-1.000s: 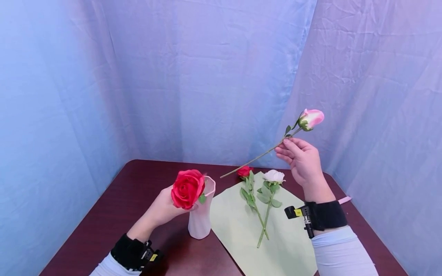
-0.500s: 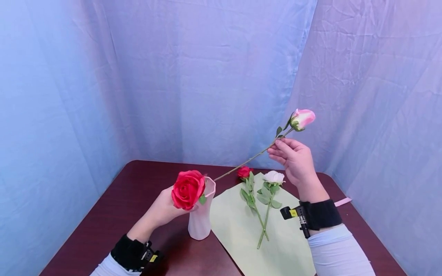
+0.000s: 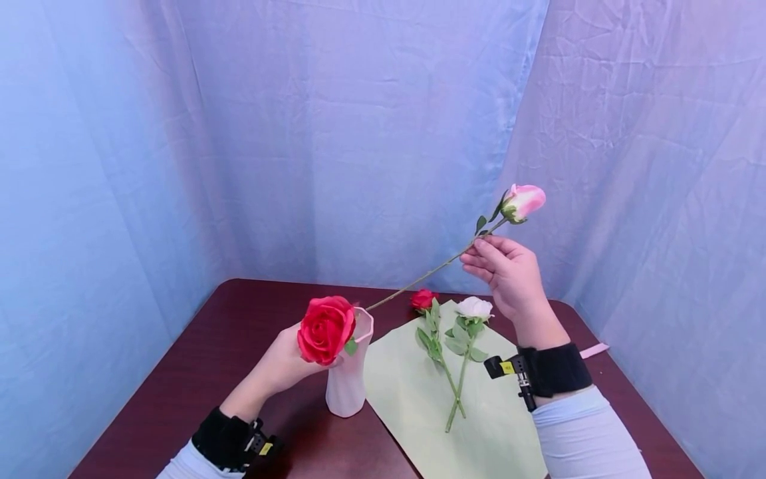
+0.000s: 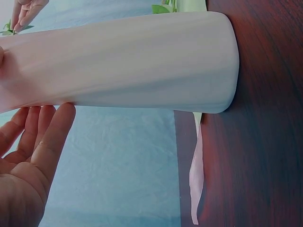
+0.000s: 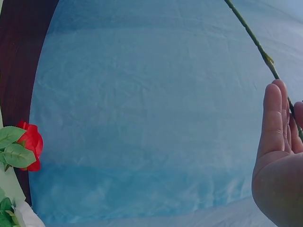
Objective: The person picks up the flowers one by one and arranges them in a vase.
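Observation:
My left hand grips the pale pink vase, which stands upright on the table. In the left wrist view several fingertips rest along the side of the vase, and a bit of thumb shows on the opposite side. A large red rose rises at the vase's mouth and covers part of my hand. Up on the right, my right hand pinches a pink-and-white rose by its stem just below the leaves. That stem slants down to the left, its lower end right at the vase's far rim.
Light green wrapping paper lies on the dark red table. On it, a smaller red rose and a white rose have crossed stems. A pink ribbon lies at the right. Blue curtains surround the table.
My right hand has moved left with the pink-and-white rose, bringing the stem's lower end to the vase's mouth. My left hand, the vase and the flowers on the paper stay put.

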Motion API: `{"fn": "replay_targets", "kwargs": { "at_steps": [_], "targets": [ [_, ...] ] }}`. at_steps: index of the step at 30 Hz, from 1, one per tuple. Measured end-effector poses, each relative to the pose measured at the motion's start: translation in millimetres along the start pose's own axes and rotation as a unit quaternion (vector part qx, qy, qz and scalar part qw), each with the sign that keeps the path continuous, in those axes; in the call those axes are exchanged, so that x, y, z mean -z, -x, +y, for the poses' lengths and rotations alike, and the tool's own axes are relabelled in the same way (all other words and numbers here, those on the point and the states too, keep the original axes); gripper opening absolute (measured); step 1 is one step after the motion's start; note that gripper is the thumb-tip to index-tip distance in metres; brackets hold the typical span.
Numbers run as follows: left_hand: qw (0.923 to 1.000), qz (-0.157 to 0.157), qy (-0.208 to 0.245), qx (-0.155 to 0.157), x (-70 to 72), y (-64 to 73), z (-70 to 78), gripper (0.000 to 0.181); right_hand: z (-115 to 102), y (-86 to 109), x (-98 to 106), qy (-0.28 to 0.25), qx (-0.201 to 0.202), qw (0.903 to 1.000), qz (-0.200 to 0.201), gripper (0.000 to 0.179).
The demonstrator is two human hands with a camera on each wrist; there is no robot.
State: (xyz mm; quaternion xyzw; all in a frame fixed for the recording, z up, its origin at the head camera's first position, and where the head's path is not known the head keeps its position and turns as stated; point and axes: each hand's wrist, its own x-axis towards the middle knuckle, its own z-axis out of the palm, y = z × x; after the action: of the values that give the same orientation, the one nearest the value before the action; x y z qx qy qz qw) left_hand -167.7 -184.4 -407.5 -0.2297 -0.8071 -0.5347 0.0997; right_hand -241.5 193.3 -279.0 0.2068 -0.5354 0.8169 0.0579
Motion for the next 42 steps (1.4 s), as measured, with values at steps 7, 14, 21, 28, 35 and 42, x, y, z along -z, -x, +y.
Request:
{"fn": "replay_targets", "kwargs": {
  "at_steps": [7, 14, 21, 28, 35, 42],
  "targets": [
    [1.0, 0.004, 0.003, 0.0, -0.2, -0.1, -1.5, 0.069, 0.7, -0.1, -7.4, 0.017, -0.006, 0.9997, -0.015, 0.007],
    [1.0, 0.003, 0.006, -0.005, 0.1, -0.1, -0.8, 0.069, 4.2, -1.8, -17.4, 0.05, -0.009, 0.9983, -0.028, 0.009],
    [0.9999, 0.003, 0.005, -0.009, 0.5, -0.5, 0.1, 0.066, 10.4, -6.4, -28.6, 0.096, -0.004, 0.9944, -0.044, 0.022],
    [1.0, 0.003, 0.005, -0.008, 1.0, -0.3, -0.6, 0.067, 15.1, -11.3, -40.7, 0.129, -0.01, 0.9902, -0.053, 0.026],
    [1.0, 0.003, 0.0, -0.008, 1.4, 0.3, 0.5, 0.066, 21.0, -13.5, -52.9, 0.146, -0.018, 0.9866, -0.071, 0.028],
    [0.9999, 0.003, 0.001, -0.016, 1.1, 0.0, -1.1, 0.065, 28.9, -13.3, -63.3, 0.163, -0.029, 0.9823, -0.087, 0.035]
  ]
}}
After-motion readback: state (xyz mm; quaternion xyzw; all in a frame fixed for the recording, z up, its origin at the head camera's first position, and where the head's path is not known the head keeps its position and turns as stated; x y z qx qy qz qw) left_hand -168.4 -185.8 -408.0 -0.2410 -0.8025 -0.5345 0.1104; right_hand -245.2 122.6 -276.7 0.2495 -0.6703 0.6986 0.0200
